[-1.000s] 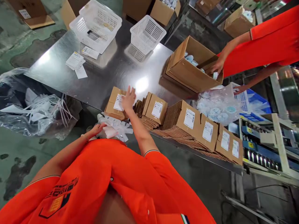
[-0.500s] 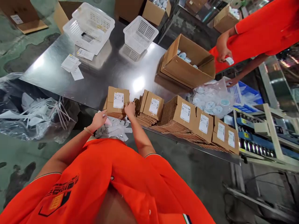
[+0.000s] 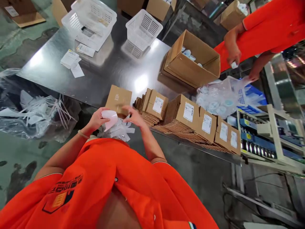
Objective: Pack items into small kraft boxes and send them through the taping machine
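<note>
Between the thumb and fingers of my left hand [image 3: 98, 118] is a curled sheet of labels [image 3: 109, 119], its pinkish-white side showing. My right hand [image 3: 133, 115] is at the front right of a folded cardboard box [image 3: 119, 98], a little blurred. Its fingers are apart, and I see nothing held in it. No white label shows on top of this box, only small print. Just right of it, flattened boxes [image 3: 154, 105] lean in a row, with white labels on their faces. Below my hands lies a heap of white paper scraps [image 3: 119, 129].
A steel table [image 3: 105, 76] carries two white plastic baskets [image 3: 143, 30], loose label sheets [image 3: 71, 62] and an open carton [image 3: 190, 68]. A plastic bag of strips [image 3: 40, 117] is on the left. A co-worker's hand [image 3: 233, 54] is beyond the carton.
The labelled box that was on top at my hands no longer shows there; an unlabelled one does. My left hand has raised the label sheet. My right hand has let go and shifted slightly right.
</note>
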{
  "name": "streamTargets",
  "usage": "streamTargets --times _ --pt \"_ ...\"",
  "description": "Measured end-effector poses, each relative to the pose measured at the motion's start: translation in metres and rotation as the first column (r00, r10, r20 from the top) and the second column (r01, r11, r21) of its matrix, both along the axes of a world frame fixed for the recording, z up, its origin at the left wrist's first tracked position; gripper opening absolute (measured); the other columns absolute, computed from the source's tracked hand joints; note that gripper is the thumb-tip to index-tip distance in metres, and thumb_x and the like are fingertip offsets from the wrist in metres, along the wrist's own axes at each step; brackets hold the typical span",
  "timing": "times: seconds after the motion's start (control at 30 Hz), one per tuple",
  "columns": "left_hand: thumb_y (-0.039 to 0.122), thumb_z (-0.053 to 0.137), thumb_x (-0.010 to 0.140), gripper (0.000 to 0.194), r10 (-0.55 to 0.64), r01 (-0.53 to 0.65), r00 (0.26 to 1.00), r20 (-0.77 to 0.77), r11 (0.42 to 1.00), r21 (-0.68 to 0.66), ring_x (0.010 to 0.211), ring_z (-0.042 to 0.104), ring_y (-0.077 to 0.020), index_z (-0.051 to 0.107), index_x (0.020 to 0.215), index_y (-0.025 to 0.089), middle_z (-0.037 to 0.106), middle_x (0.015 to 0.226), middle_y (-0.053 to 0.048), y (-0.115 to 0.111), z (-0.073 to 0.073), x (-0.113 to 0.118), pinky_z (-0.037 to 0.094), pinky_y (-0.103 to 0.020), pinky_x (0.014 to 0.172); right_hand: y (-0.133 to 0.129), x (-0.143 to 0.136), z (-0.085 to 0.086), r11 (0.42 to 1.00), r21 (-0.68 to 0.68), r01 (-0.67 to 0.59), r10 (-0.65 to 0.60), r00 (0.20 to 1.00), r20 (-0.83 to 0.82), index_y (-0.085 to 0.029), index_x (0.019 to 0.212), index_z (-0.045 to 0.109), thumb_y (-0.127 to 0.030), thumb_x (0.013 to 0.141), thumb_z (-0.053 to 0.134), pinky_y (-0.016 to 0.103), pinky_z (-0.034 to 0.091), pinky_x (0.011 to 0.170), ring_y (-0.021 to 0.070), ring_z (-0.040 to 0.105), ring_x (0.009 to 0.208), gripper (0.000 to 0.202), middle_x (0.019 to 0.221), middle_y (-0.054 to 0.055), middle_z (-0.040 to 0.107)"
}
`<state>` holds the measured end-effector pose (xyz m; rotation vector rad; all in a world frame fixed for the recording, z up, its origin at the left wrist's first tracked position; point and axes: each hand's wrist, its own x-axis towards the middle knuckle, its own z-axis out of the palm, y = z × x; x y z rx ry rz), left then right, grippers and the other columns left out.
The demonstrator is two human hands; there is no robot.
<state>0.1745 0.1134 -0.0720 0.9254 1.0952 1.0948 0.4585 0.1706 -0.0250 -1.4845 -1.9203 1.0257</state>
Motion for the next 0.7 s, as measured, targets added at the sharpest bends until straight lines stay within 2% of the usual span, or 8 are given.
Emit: streamTargets --times 0.03,0.1,0.23,0.33,0.4,0.5,0.6,0.7 --pt "0.037 0.103 0.054 0.090 0.058 -0.057 0.998 0.035 0.998 -0.021 0.096 0.077 -0.0259 0.069 0.135 0.016 0.081 0.109 -0.008 0.002 0.000 -0.002 0.063 -0.037 0.086 -0.008 -0.027 -0.015 0.976 -0.121 -0.183 0.166 0.977 -0.137 -0.022 0.104 0.079 -0.043 0.073 0.094 0.041 0.060 0.093 0.0308 0.072 0.112 0.041 0.111 0.008 0.078" --pt "0.032 0.101 0.055 0.087 0.203 -0.194 0.974 0.105 0.976 -0.096 0.086 0.075 -0.0219 0.068 0.134 0.015 0.079 0.099 -0.005 0.007 -0.002 -0.009 0.062 -0.035 0.083 -0.021 -0.073 -0.041 0.909 -0.259 -0.326 0.223 0.906 -0.359 -0.020 0.086 0.074 -0.047 0.071 0.092 0.034 0.057 0.080 0.0240 0.069 0.088 0.036 0.088 0.003 0.074" --pt "0.037 0.096 0.076 0.081 0.441 -0.383 0.879 0.181 0.880 -0.281 0.076 0.074 -0.0194 0.058 0.146 0.021 0.071 0.081 0.003 0.009 -0.006 -0.021 0.060 -0.033 0.080 -0.028 -0.112 -0.060 0.940 -0.294 -0.175 0.009 0.871 -0.491 -0.023 0.093 0.064 -0.045 0.074 0.088 0.027 0.048 0.069 0.0156 0.058 0.070 0.037 0.072 -0.006 0.061" --pt "0.055 0.083 0.094 0.080 0.360 -0.295 0.907 0.220 0.914 -0.278 0.084 0.079 -0.0230 0.050 0.159 0.024 0.077 0.090 -0.002 -0.005 -0.006 -0.022 0.061 -0.036 0.081 -0.021 -0.117 -0.051 0.963 -0.262 -0.064 -0.066 0.885 -0.460 -0.028 0.102 0.059 -0.040 0.076 0.089 0.025 0.044 0.065 0.0148 0.053 0.065 0.041 0.068 -0.011 0.052" --pt "0.055 0.093 0.083 0.090 0.224 -0.184 0.956 0.189 0.961 -0.205 0.089 0.080 -0.0254 0.057 0.157 0.018 0.081 0.096 -0.006 -0.015 -0.006 -0.020 0.061 -0.036 0.083 -0.018 -0.119 -0.043 0.967 -0.249 -0.060 -0.052 0.906 -0.420 -0.028 0.098 0.059 -0.039 0.078 0.086 0.025 0.043 0.064 0.0148 0.052 0.065 0.035 0.067 -0.011 0.050" --pt "0.051 0.105 0.057 0.091 0.118 -0.113 0.992 0.033 0.986 -0.126 0.093 0.078 -0.0276 0.077 0.134 0.011 0.084 0.101 -0.010 -0.023 -0.010 -0.018 0.061 -0.038 0.086 -0.017 -0.119 -0.036 0.965 -0.255 -0.060 -0.038 0.931 -0.364 -0.026 0.089 0.064 -0.039 0.078 0.084 0.026 0.044 0.065 0.0151 0.054 0.066 0.025 0.066 -0.008 0.055" --pt "0.056 0.104 0.051 0.084 0.095 -0.103 0.993 -0.075 0.987 -0.122 0.090 0.078 -0.0287 0.084 0.118 0.010 0.084 0.099 -0.012 -0.021 -0.015 -0.017 0.062 -0.039 0.084 -0.023 -0.115 -0.036 0.964 -0.264 -0.021 -0.073 0.937 -0.342 -0.024 0.085 0.071 -0.036 0.076 0.084 0.028 0.048 0.068 0.0165 0.058 0.068 0.019 0.069 -0.006 0.062" --pt "0.055 0.106 0.048 0.087 0.060 -0.074 0.994 -0.091 0.985 -0.155 0.087 0.079 -0.0289 0.085 0.120 0.010 0.085 0.097 -0.012 -0.014 -0.016 -0.013 0.062 -0.040 0.082 -0.036 -0.106 -0.040 0.977 -0.201 0.069 -0.130 0.943 -0.305 -0.025 0.080 0.073 -0.033 0.079 0.081 0.032 0.053 0.074 0.0201 0.065 0.074 0.012 0.073 -0.002 0.068"
